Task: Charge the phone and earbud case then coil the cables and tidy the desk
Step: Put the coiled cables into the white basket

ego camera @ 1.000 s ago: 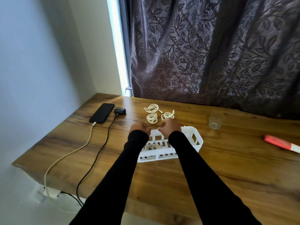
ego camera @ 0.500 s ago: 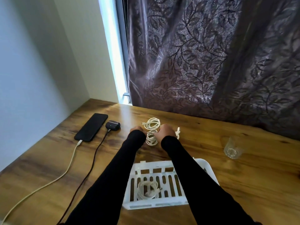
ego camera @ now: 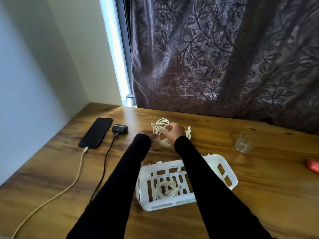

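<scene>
White coiled cable (ego camera: 161, 133): beyond the basket (ego camera: 229, 171), lifted off the surface (ego camera: 259, 195). Right hand (ego camera: 175, 132) fingers (ego camera: 168, 129) pinch its loops; left hand (ego camera: 146, 135) beside it, finger state unclear.

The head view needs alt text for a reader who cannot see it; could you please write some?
A person's right hand lifts a coiled white cable off a wooden desk, the left hand beside it. Nearer lies a white basket holding another coil; to the left, a phone and earbud case are plugged in.
</scene>
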